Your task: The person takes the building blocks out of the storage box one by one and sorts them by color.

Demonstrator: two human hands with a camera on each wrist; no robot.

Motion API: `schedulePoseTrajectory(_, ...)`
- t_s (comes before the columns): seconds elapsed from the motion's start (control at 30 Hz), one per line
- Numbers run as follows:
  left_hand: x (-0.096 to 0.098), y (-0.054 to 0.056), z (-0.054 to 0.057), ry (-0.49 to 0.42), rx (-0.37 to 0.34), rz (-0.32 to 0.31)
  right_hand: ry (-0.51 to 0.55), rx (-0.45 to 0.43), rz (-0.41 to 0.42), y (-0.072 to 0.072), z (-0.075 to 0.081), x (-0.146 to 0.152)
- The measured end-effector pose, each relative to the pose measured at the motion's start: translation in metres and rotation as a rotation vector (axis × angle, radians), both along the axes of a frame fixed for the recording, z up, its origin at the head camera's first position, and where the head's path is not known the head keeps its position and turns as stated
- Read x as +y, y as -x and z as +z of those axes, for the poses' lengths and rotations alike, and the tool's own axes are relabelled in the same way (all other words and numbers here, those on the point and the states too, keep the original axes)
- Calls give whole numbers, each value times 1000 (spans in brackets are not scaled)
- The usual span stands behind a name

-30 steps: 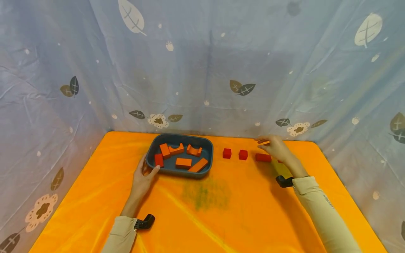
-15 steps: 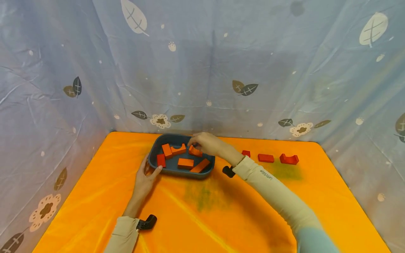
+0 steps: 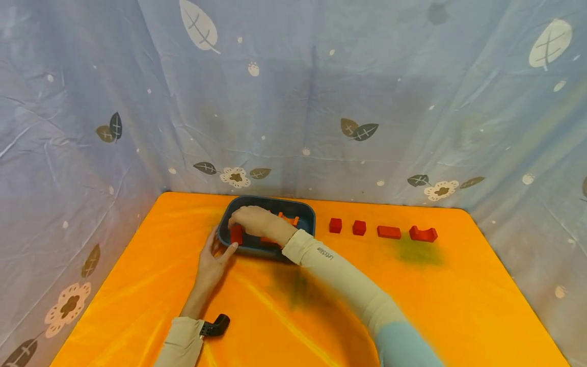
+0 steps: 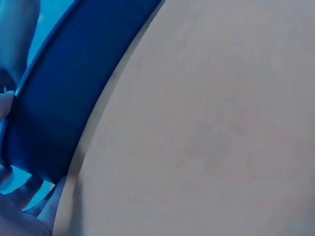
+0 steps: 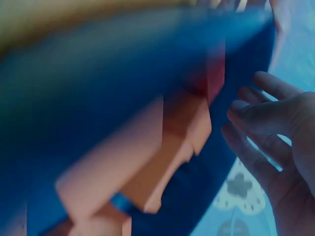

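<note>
My left hand grips the left end of a dark blue-grey tray, thumb over the rim. The left wrist view shows its fingers against the tray's outer wall. Inside the tray, at the left, stands a red block; my right hand reaches over it from the right, covering several orange blocks. An orange arch block shows past the wrist. In the right wrist view, the right hand's fingers are loosely bent with nothing between them, beside the red block and the orange blocks.
Right of the tray, a row on the orange cloth runs from a red cube to another red cube, a red rectangular block and a red arch block. A patterned curtain rises behind the table.
My right hand has moved left from above the red row into the tray, toward its left end. The red arch block has come into full view. The left hand keeps its hold on the tray.
</note>
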State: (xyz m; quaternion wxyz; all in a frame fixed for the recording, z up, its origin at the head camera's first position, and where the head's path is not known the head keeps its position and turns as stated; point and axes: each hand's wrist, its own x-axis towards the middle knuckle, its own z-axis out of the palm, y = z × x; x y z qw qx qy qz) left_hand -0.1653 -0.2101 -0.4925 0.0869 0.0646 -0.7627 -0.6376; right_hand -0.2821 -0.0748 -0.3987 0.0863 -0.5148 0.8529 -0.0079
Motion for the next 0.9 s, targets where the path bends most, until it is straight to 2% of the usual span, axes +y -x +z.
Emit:
schedulePoseTrajectory(0.13, 1, -1, 0, -13, 14, 0, -60, -6, 8, -4, -9, -12)
schedulePoseTrajectory(0.23, 2, -1, 0, -20, 18, -7, -112, 31, -13, -7, -15, -16)
schedulePoseTrajectory(0.4, 1, -2, -1, -15, 22, -10, -205, 189, 40, -10, -25, -20)
schedulePoseTrajectory(0.53, 2, -2, -3, -19, 29, -14, -225, 257, 42, -10, -29, -14)
schedulePoseTrajectory(0.67, 4, -2, -3, -19, 34, -14, -140, 231, 17, -10, -23, -4)
schedulePoseTrajectory(0.8, 2, -2, -3, -12, 38, -8, 11, 106, 10, -9, -10, 6)
schedulePoseTrajectory(0.9, 1, -2, -3, -7, 27, -1, 74, 35, 21, -7, 0, 14)
